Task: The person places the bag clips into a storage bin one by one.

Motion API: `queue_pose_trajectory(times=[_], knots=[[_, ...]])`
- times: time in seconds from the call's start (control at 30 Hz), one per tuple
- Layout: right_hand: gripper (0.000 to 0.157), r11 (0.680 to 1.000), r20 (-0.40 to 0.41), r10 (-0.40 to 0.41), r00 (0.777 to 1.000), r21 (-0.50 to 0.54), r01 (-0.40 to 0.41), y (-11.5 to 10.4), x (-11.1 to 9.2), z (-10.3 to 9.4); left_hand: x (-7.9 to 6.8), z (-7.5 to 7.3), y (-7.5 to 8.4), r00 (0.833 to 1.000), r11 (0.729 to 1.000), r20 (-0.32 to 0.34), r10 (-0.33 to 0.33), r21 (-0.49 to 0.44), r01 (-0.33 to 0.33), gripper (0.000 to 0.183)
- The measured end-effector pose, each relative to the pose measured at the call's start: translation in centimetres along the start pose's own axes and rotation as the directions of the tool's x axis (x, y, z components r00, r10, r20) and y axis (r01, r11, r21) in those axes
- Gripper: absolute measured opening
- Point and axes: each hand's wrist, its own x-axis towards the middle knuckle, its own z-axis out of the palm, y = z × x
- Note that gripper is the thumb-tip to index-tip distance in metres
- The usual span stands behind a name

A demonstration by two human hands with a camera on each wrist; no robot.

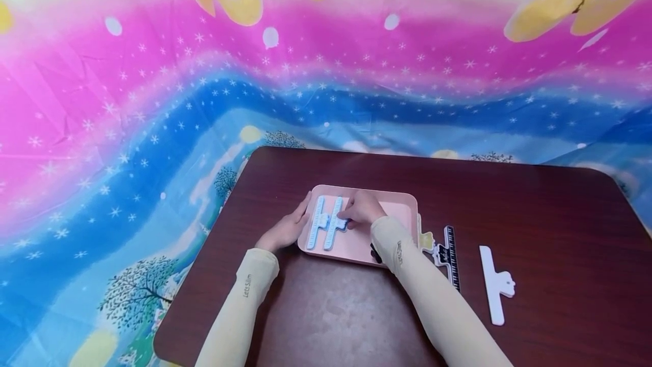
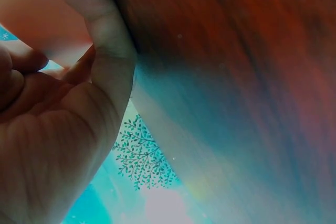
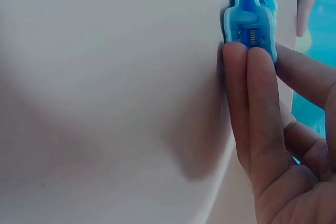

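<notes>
A pink tray point(image 1: 356, 249) lies on the table, holding two long light-blue clips side by side with ruler-like marks. My right hand point(image 1: 364, 207) pinches the handle of the right-hand blue clip point(image 1: 333, 225), thumb on one side and two fingers on the other. The right wrist view shows this blue clip point(image 3: 251, 17) close up, its small spring visible. The other blue clip point(image 1: 317, 225) lies nearer the tray's left wall. Along that wall rests my left hand point(image 1: 287, 230), fingers extended beside the rim. Part of a black object point(image 1: 376, 254) shows in the tray beside my right sleeve.
Right of the tray, a yellowish clip point(image 1: 427, 240) and a black clip with piano-key marks point(image 1: 449, 256) lie partly behind my right forearm. Farther right lies a white clip point(image 1: 494, 285). A printed cloth point(image 1: 326, 72) hangs behind the dark wooden table point(image 1: 535, 208).
</notes>
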Motion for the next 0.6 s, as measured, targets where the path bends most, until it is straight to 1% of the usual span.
queue_pose_trajectory(times=[0.07, 0.33, 0.6], knots=[[0.021, 1.000, 0.003, 0.001, 1.000, 0.014, -0.001, -0.02, 0.00, 0.08, 0.04, 0.02, -0.13, 1.000, 1.000, -0.002, -0.002, 0.003, 0.002, 0.061], [0.015, 0.999, -0.002, -0.034, 0.999, 0.004, 0.034, 0.19, 0.32, 0.14, -0.06, 0.01, 0.02, 1.000, 1.000, -0.005, -0.011, 0.015, 0.011, 0.061], [0.012, 0.998, 0.003, -0.054, 0.999, 0.018, 0.054, 0.36, 0.33, 0.11, -0.06, 0.02, 0.12, 1.000, 1.000, -0.001, -0.022, -0.004, 0.022, 0.062]])
